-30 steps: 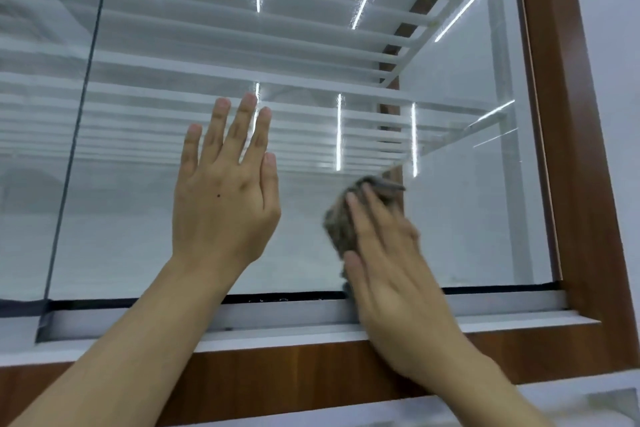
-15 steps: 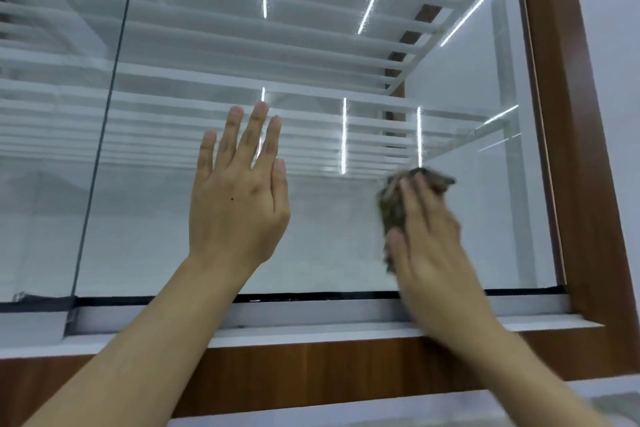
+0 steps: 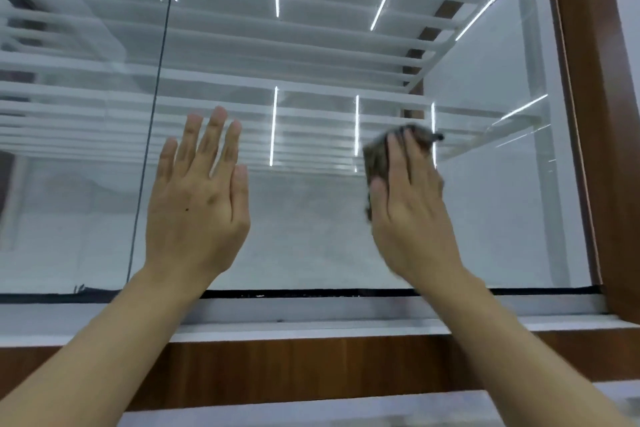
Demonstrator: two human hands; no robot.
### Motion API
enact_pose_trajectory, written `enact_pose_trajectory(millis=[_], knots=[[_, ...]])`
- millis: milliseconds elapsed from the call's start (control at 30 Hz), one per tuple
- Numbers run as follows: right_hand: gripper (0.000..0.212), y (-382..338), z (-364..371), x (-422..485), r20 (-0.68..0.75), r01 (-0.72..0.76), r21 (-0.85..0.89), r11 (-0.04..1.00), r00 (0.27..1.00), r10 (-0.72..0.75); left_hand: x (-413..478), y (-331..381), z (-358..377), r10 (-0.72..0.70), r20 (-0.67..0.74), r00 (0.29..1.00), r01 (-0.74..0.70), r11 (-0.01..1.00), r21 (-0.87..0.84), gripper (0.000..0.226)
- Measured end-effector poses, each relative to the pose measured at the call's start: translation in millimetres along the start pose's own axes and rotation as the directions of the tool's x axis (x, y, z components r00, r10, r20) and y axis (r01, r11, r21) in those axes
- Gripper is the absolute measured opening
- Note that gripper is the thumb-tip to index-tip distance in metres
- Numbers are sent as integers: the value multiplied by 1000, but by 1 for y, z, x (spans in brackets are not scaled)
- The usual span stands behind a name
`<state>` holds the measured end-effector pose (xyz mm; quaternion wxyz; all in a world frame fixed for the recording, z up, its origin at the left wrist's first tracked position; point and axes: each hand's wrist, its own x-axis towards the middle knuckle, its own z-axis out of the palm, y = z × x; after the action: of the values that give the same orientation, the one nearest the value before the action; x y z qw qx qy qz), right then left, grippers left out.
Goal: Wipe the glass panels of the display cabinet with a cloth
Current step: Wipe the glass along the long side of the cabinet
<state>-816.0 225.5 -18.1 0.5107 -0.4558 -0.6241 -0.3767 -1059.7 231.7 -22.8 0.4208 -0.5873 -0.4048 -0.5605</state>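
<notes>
The glass panel (image 3: 311,236) of the display cabinet fills the view in front of me. My left hand (image 3: 197,204) lies flat against it, fingers straight and together, left of centre. My right hand (image 3: 410,208) presses a crumpled grey-brown cloth (image 3: 375,156) flat on the glass with straight fingers, right of centre. Most of the cloth is hidden under the fingers; its edges stick out to the left and at the top. Both forearms reach up from the bottom corners.
A dark vertical seam (image 3: 152,121) separates this pane from another glass panel (image 3: 69,184) on the left. A brown wooden frame (image 3: 595,114) runs along the right side and a wooden rail (image 3: 311,371) below the white sill (image 3: 311,326). White shelf slats and light strips show through the glass.
My right hand has slid the cloth to the right and upward across the glass. My left hand stays flat on the pane, and the view has shifted slightly left.
</notes>
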Motion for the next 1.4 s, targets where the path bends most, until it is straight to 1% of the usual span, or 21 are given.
enact_pose_trajectory(millis=[67,100,200,267,333,400,500,567,667,700,767,833,933,967,1033,1100,1133,1200,1300,1367,1400], knots=[[59,-32,5,40,-98,-101,116,988,989,113,-1,-2,1,-5,0,1000,5,1000,-13,56],[56,-50,10,44,-96,-83,184,979,990,102,-1,-2,2,-6,-4,1000,5,1000,-15,56],[58,-78,18,-7,-3,165,172,971,986,-167,-1,-4,3,4,-22,1000,-5,1000,-18,56],[59,-61,16,-48,63,237,114,965,967,-245,-1,-5,3,10,-25,1000,-11,1000,-27,56],[59,-31,6,-44,27,163,92,982,986,-166,-3,-4,4,10,-25,1000,-11,999,-30,56],[59,-19,0,-4,-60,-2,119,993,998,10,-4,-4,4,11,-32,999,-12,999,-32,56],[61,-43,2,59,-144,-124,178,976,978,151,-3,-4,4,13,-24,1000,-14,999,-37,56],[58,-69,12,53,-134,-26,199,980,990,54,-2,-5,4,10,-25,1000,-11,999,-42,56],[58,-79,20,-21,32,236,140,961,970,-243,-2,-6,4,12,-28,1000,-13,999,-45,56],[59,-70,18,-42,66,271,124,955,958,-281,-2,-7,4,15,-24,1000,-16,999,-48,56],[59,-42,9,-48,54,212,108,971,974,-219,-2,-7,4,15,-19,1000,-16,999,-41,56],[59,-29,4,-12,-36,67,121,990,997,-63,-3,-6,5,17,-20,1000,-17,999,-32,56],[59,-54,8,58,-164,-63,186,981,982,95,-2,-6,5,21,-26,999,-22,999,-27,55],[58,-68,13,63,-171,-41,201,979,982,76,-2,-6,5,22,-25,999,-23,999,-23,55],[57,-84,24,36,-113,129,166,978,987,-111,-2,-7,5,22,-26,999,-23,1000,-16,56],[58,-75,26,-16,-13,268,79,960,963,-268,-2,-7,5,25,-22,999,-25,1000,-12,56],[58,-61,22,-33,-2,287,54,956,958,-288,-2,-7,5,26,-21,999,-26,1000,-12,56],[57,-26,11,-33,-54,202,58,978,978,-199,-1,-6,5,22,-23,999,-23,1000,-7,56],[61,-8,-3,25,-157,-84,157,984,982,109,0,-6,2,33,-5,999,-33,999,16,57],[60,-33,0,59,-182,-129,191,973,969,164,1,-11,-4,66,22,998,-67,997,44,57],[58,-53,7,62,-187,-82,199,976,975,120,2,-14,-7,79,29,996,-80,995,54,58]])
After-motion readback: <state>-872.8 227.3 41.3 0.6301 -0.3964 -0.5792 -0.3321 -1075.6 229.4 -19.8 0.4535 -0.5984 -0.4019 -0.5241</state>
